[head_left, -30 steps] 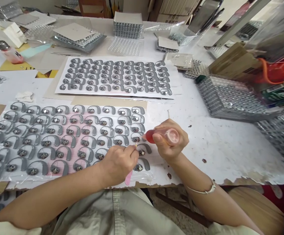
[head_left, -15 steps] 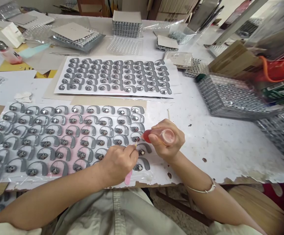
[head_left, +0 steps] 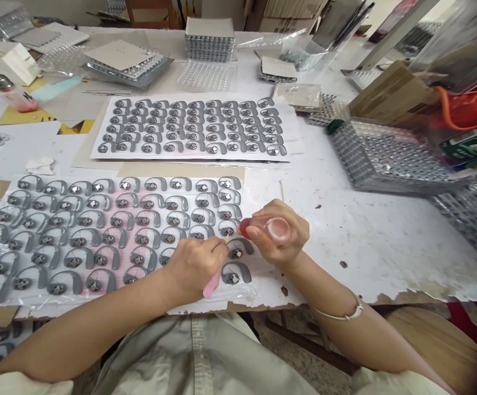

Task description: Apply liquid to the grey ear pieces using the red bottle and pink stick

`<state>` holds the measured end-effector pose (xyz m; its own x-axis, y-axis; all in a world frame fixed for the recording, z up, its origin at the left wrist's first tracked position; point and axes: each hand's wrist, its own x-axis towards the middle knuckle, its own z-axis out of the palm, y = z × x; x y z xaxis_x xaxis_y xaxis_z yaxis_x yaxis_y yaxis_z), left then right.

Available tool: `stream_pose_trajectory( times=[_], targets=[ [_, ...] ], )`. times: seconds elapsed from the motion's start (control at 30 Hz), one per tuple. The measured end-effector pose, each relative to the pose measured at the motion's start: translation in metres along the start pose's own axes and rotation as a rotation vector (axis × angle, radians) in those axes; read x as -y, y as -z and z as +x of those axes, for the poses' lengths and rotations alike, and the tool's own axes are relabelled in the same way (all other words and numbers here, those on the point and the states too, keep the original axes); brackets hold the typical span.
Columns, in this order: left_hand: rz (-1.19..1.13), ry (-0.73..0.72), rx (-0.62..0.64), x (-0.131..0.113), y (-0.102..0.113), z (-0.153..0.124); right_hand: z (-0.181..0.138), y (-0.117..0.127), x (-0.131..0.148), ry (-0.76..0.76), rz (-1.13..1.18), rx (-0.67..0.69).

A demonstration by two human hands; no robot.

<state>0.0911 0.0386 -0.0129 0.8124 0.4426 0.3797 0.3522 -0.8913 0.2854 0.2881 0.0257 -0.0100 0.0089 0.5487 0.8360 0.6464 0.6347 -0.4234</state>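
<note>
My left hand [head_left: 195,266] is pinched round a thin pink stick [head_left: 212,283], its tip over the grey hook-shaped pieces at the right end of the near sheet [head_left: 110,233]. Right beside it, my right hand [head_left: 281,236] is wrapped round a small clear bottle with a red tip [head_left: 269,227], lying sideways with the tip pointing left at the stick. Each grey piece carries a shiny round stone. Both hands hover at the sheet's right edge, near the table's front edge.
A second sheet of grey pieces [head_left: 192,129] lies further back. Stacks of clear blister trays [head_left: 209,41] stand at the rear, and metal-looking trays [head_left: 390,162] at the right. Another small bottle [head_left: 11,93] lies at the far left. A thin stick [head_left: 281,191] rests on the table.
Both hands have shifted slightly left and down along the sheet's right edge; the stick tip now sits nearer the lower pieces. The grips are unchanged.
</note>
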Motion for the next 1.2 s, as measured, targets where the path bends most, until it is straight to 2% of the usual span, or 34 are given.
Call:
stream_pose_trajectory(
  times=[0.17, 0.47, 0.63, 0.97, 1.2],
  targets=[
    [-0.09, 0.075, 0.001, 0.002, 0.004, 0.004, 0.0, 0.0, 0.0, 0.051, 0.009, -0.004],
    [-0.305, 0.16, -0.009, 0.009, 0.011, 0.007, -0.001, 0.001, 0.002, 0.039, 0.05, 0.004],
    [-0.346, 0.169, -0.016, 0.011, 0.012, 0.009, -0.001, 0.0, 0.002, 0.028, 0.07, 0.002],
    [-0.453, 0.316, 0.079, 0.013, 0.02, 0.015, 0.001, 0.001, 0.004, 0.019, 0.079, 0.02],
    [-0.509, 0.326, 0.064, 0.016, 0.018, 0.015, 0.0, 0.0, 0.005, -0.001, 0.106, 0.012]
  ],
)
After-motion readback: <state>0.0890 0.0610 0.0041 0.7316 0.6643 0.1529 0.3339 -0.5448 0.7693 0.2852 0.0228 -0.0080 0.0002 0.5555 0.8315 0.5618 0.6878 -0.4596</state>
